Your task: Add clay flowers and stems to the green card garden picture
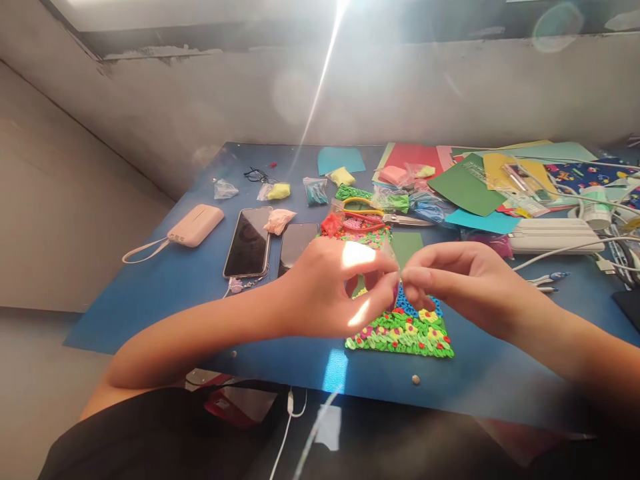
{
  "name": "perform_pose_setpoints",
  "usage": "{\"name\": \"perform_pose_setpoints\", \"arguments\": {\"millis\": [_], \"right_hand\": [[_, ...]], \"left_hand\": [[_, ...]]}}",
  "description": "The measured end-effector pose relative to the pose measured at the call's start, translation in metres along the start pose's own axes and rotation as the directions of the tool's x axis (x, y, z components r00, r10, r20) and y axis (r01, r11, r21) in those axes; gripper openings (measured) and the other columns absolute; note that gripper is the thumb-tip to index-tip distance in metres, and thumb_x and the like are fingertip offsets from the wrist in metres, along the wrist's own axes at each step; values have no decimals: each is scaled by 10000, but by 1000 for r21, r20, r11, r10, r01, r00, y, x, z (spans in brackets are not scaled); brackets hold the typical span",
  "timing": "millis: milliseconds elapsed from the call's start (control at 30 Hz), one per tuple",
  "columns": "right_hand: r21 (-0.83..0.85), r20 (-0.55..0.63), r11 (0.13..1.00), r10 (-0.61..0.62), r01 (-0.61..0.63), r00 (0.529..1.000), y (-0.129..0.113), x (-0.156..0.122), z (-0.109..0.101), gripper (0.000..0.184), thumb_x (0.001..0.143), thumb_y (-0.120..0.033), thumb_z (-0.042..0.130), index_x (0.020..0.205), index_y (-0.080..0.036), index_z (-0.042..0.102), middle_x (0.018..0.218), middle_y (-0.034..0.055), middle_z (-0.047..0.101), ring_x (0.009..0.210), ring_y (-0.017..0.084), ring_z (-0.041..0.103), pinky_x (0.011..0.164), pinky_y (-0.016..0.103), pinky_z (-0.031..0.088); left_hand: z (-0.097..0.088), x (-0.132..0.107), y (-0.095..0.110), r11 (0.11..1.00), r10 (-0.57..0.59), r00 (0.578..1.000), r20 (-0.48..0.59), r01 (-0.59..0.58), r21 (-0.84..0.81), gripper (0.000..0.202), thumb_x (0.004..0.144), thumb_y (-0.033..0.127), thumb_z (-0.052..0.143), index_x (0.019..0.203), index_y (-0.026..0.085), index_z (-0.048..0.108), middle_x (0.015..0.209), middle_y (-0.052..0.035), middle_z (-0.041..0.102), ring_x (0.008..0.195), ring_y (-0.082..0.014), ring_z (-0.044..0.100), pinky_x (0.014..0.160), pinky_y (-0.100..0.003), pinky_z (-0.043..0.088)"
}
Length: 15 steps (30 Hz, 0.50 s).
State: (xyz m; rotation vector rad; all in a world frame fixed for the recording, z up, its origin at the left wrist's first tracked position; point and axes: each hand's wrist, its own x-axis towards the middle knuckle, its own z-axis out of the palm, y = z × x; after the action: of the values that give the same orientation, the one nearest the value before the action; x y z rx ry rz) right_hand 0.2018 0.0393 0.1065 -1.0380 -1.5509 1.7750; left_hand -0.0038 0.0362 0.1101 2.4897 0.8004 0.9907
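Fingers (383, 267) of the left hand (325, 287) and right hand (465, 280) are pinching shut, tip to tip, on a small piece (395, 293), seemingly magenta clay. It is sitting between both hands, equally near each, just above the clay picture (405, 330) lying on the blue bench (200, 287).

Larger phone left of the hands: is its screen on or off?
Off. The phone lies face up on the blue mat, and its screen is dark, showing only faint reflections.
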Motion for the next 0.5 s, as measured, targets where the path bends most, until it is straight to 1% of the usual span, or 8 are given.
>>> {"name": "perform_pose_setpoints", "arguments": {"millis": [133, 300, 400, 500], "right_hand": [[40, -2, 999, 16, -16, 1000, 1, 0, 3, 217, 723, -417, 786, 691, -215, 712, 633, -3, 664, 564, 106, 556, 554, 242, 455], [94, 20, 996, 3, -5, 1000, 0, -1, 5, 157, 717, -369, 801, 702, -231, 727, 647, -11, 680, 583, 106, 582, 568, 235, 474], [67, 4, 998, -6, 6, 1000, -1, -3, 6, 151, 704, -372, 809, 703, -239, 735, 639, -10, 681, 593, 117, 599, 578, 243, 496], [-2, -38, 999, -34, 34, 999, -3, -5, 8, 166, 690, -387, 815, 716, -240, 743, 642, -5, 683, 591, 125, 613, 573, 247, 512]], "left_hand": [[2, -1, 0, 995, 17, 1000, 23, -15, -94, 135, 850, 105, 559, 804, 147, 679, 632, 7, 710, 477, -61, 537, 473, -184, 430], [3, -1, 1, 995, 31, 999, 16, -30, -93, 163, 837, 71, 539, 790, 158, 668, 622, 27, 697, 482, -54, 523, 476, -168, 427], [2, -1, 1, 995, 44, 999, 27, -42, -90, 163, 844, 77, 532, 781, 160, 658, 621, 25, 687, 501, -63, 540, 493, -174, 430], [1, -2, -1, 997, 57, 997, 58, -53, -63, 160, 862, 95, 523, 773, 162, 637, 609, 29, 659, 494, -66, 518, 495, -188, 408]]}}
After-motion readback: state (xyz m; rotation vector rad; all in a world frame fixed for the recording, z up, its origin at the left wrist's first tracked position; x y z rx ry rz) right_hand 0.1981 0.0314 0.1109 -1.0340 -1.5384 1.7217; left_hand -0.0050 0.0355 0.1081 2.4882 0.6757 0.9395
